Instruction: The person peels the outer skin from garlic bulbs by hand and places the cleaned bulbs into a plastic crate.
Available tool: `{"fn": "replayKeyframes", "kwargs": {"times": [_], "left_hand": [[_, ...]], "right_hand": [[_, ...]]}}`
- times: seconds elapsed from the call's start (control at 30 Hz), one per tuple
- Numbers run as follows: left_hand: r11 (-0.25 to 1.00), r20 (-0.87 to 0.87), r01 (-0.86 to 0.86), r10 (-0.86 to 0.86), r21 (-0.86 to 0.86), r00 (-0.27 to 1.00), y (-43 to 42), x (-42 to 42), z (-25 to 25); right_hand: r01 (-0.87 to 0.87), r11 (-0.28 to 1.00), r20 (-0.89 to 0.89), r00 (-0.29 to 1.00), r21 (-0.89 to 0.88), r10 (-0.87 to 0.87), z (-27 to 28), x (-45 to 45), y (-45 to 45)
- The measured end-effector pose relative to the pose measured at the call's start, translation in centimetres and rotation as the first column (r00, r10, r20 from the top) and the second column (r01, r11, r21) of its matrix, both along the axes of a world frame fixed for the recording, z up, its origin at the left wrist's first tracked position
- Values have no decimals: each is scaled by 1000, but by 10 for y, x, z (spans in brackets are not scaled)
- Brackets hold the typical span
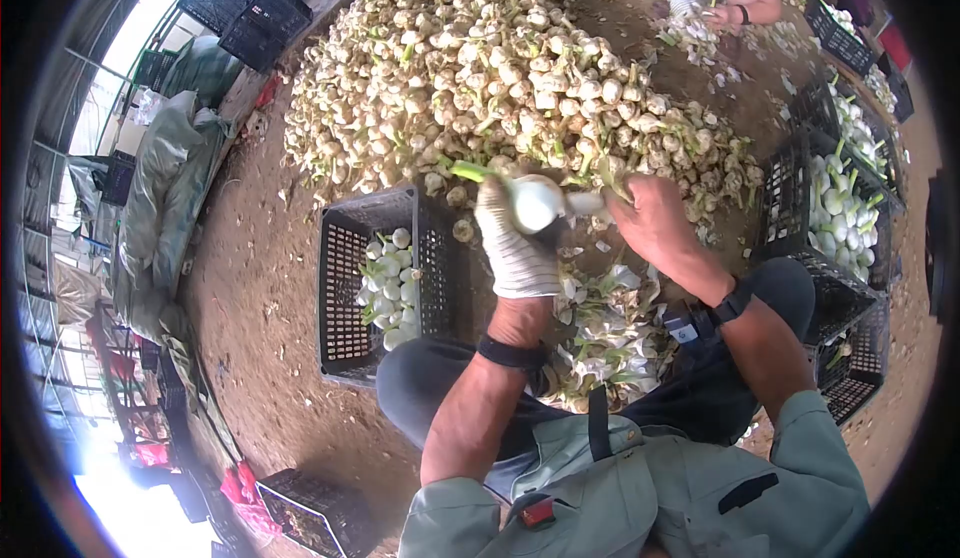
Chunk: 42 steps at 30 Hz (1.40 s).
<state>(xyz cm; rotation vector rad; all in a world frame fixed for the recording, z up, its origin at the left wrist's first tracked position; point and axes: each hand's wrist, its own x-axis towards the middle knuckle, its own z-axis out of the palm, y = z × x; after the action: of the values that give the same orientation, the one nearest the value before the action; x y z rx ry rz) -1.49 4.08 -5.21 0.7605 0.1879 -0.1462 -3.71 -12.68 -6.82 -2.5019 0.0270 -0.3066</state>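
Note:
My left hand (512,243), in a striped white glove, is closed around a white peeled bulb (537,204) with a green stem. My bare right hand (655,220) is closed just right of the bulb, with a pale strip of husk at its fingers; motion blurs what lies between the hands. Beyond them rises a large heap of unpeeled bulbs (470,68). Peeled husks (612,333) lie on the ground between my legs. A black crate (345,353) at my left holds peeled white bulbs (390,283).
Black crates of peeled bulbs (843,208) stand at the right. Another person's gloved hand (683,0) works over husks at the top right. Green sheeting (165,198) and stacked black crates (262,20) line the left side. A tipped crate (300,518) lies at the lower left.

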Motion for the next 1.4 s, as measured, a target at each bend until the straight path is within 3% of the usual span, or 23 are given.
{"fn": "replayKeyframes", "kwargs": {"times": [0.03, 0.07, 0.13, 0.17, 0.23, 0.27, 0.3, 0.37, 0.4, 0.43, 0.47, 0.5, 0.57, 0.6, 0.67, 0.77, 0.83, 0.9, 1.07, 1.13, 1.2, 1.4], "left_hand": [[1000, 15, 18, -18, -12, 1000, 3, -1, 7], [996, -62, -45, 41, -74, 997, 2, -2, 21], [998, 56, 32, -28, -58, 998, 12, -2, 21], [997, 99, 61, -55, -57, 994, 14, -2, 22], [992, 132, 127, -126, 2, 983, 12, -5, 25], [998, 103, 62, -63, 8, 993, 7, -6, 21], [988, 96, 128, -136, 88, 986, 12, -11, 17], [981, 166, 157, -175, 113, 970, 11, -14, 13], [981, 166, 158, -176, 113, 970, 12, -14, 6], [970, 307, 171, -218, 173, 926, 14, -13, -6], [957, 438, 174, -262, 233, 860, 15, -12, -10], [956, 435, 176, -264, 234, 861, 15, -14, -14], [909, 475, 160, -343, 384, 811, 10, -16, -6], [813, 325, 122, -359, 570, 875, 7, -22, 6], [815, 394, 89, -369, 573, 842, 5, -18, 2], [843, 486, 41, -348, 536, 802, 0, -17, -2], [812, 363, 162, -416, 561, 834, 7, -18, -6], [909, 428, 59, -251, 413, 868, -6, -20, -6], [876, 305, 178, -338, 449, 891, 3, -22, -6], [886, 332, 151, -316, 439, 889, -1, -20, -6], [889, 381, 102, -292, 446, 878, -6, -18, -8], [847, 361, 89, -316, 525, 877, -9, -18, -9]], "right_hand": [[8, 1000, 2, 1000, 2, -8, 0, -2, -3], [-76, 997, -110, 991, -4, 76, -1, -4, -8], [-252, 967, -323, 915, 15, 244, -4, -8, -15], [-256, 967, -319, 915, 12, 246, -5, -11, -17], [-435, 891, -209, 891, -132, 404, -6, -23, -13], [-461, 881, -140, 884, -105, 446, -3, -25, -10], [-463, 880, -142, 883, -102, 448, 2, -24, -10], [-471, 844, -96, 857, 256, 507, 13, -18, -12], [-395, 851, -106, 885, 346, 454, 17, -16, -11], [-394, 851, -106, 885, 346, 453, 24, -18, -6], [-344, 763, 27, 918, 547, 395, 31, -21, -1], [-307, 623, 140, 943, 720, 303, 38, -23, 3], [-337, 672, 171, 938, 660, 302, 45, -25, 3], [-322, 745, 81, 937, 585, 341, 48, -26, 1], [-310, 851, -5, 939, 423, 345, 59, -28, 0], [-340, 840, 27, 931, 423, 364, 46, -24, -5], [-292, 825, -19, 939, 483, 344, 36, -22, -8], [-246, 808, -59, 943, 535, 327, 37, -22, -10], [-313, 872, 108, 950, 377, 294, 56, -30, -6], [-344, 875, 176, 937, 341, 300, 51, -29, -4], [-325, 926, 229, 932, 190, 280, 45, -29, -3], [-339, 909, 299, 917, 242, 263, 33, -24, -1]]}}
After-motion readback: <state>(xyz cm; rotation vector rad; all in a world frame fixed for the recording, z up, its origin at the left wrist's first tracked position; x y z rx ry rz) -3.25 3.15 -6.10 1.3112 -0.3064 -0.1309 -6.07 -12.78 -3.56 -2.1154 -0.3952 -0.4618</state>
